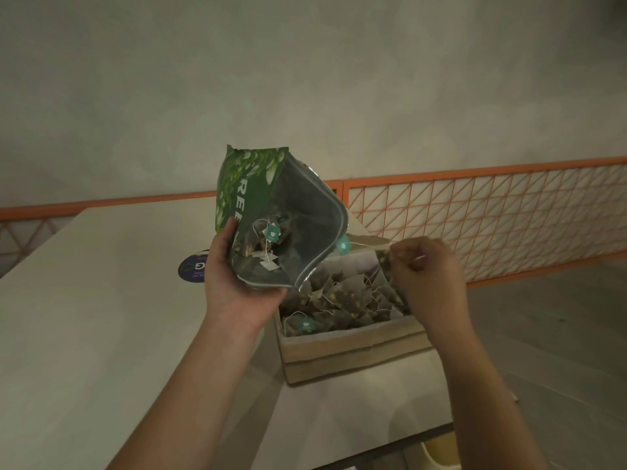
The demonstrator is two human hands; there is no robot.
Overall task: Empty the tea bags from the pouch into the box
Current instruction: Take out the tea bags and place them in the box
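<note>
Green foil pouch (pixel 251 198), mouth tipped toward the viewer over the far-left corner of the cardboard box (pixel 353 354), gripped near its opening by the left hand (pixel 234 283). Right hand (pixel 427 276) pinches a tea bag (pixel 386 262) over the box — its string trails to a tag at the pouch lip. Light, crinkly, pliable packaging; a few bags remain inside — probably best shaken out from the base.

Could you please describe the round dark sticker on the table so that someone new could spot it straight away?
Start at the pale table in front of the orange mesh railing. Just left of the cardboard box of tea bags, the left hand holds up a green pouch. The round sticker peeks out behind that hand; it is the only flat, dark, printed disc lying there.
</note>
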